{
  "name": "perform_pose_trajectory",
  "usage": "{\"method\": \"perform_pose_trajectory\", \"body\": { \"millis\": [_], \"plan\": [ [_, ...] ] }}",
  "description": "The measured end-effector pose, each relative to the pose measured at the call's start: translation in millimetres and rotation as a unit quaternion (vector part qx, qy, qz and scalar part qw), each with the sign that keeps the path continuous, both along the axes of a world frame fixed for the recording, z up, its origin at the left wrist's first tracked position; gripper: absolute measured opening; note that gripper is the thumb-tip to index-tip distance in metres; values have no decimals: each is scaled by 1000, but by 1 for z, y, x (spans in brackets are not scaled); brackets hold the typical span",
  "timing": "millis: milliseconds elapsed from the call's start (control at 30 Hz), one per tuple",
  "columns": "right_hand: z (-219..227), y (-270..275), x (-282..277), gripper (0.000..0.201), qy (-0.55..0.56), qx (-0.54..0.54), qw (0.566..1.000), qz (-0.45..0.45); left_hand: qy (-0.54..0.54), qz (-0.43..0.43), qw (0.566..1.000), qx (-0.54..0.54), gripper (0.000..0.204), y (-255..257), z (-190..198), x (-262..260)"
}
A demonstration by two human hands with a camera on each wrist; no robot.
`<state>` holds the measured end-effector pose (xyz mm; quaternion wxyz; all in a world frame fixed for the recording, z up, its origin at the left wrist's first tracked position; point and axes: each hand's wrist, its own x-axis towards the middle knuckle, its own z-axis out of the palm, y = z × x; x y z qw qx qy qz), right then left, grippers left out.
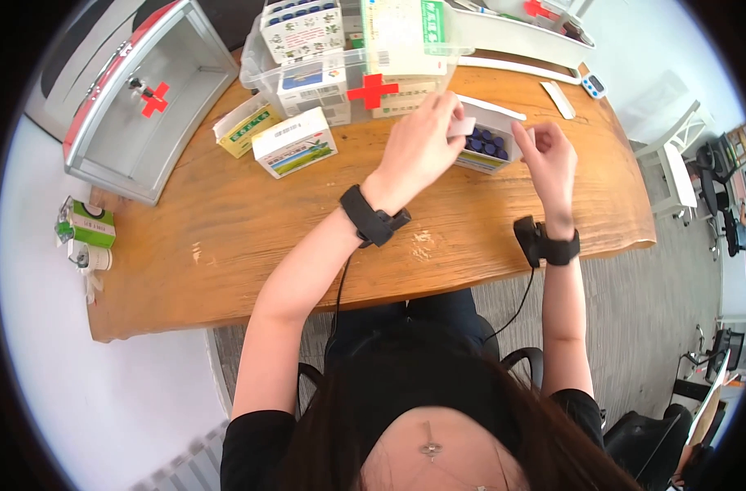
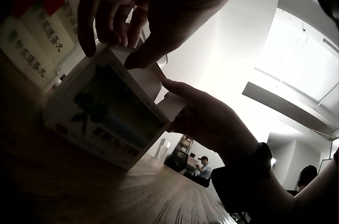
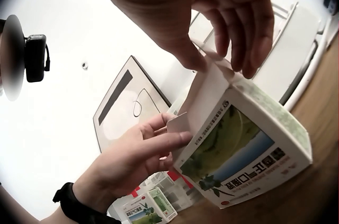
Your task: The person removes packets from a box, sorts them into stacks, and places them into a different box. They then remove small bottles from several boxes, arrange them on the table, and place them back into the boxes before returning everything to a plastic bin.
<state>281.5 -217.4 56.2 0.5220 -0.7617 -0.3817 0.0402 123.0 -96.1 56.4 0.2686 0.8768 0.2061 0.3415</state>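
A white carton point(image 1: 479, 162) with a green and blue picture stands open-topped on the table, several dark blue vial caps point(image 1: 489, 146) showing inside. At its left end my left hand point(image 1: 422, 147) has a small white side flap point(image 1: 463, 127) between thumb and fingers. My right hand point(image 1: 550, 159) pinches the flap at the right end. In the right wrist view, the right thumb and fingers point(image 3: 198, 60) are on either side of that flap of the carton point(image 3: 233, 155). The left wrist view shows both hands at the carton's point(image 2: 106, 118) top edge.
Behind is a clear bin point(image 1: 262, 74) of medicine boxes with a red cross. A yellow-green box point(image 1: 248, 127) and another white carton point(image 1: 295, 143) stand left of the hands. A grey-framed case point(image 1: 156, 98) is at far left, and a white strip point(image 1: 558, 100) lies at back right.
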Motion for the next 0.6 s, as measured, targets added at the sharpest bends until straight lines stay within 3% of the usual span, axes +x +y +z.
{"method": "perform_pose_trajectory", "body": {
  "millis": [167, 367, 467, 600],
  "plan": [
    [-8, -13, -10, 21, -13, 83, 996, 42, 16, -3, 1000, 21, 24, -6, 0, -2],
    [-3, -11, -16, 12, -109, 54, 990, 77, 60, 5, 995, 76, 25, -9, -1, 2],
    [-1, -11, -17, 13, -221, 0, 969, 110, 42, -5, 996, 80, 14, -4, -9, 1],
    [-4, -11, -16, 12, -244, -18, 961, 131, -14, -46, 998, 42, 14, 4, -9, -3]
  ]
}}
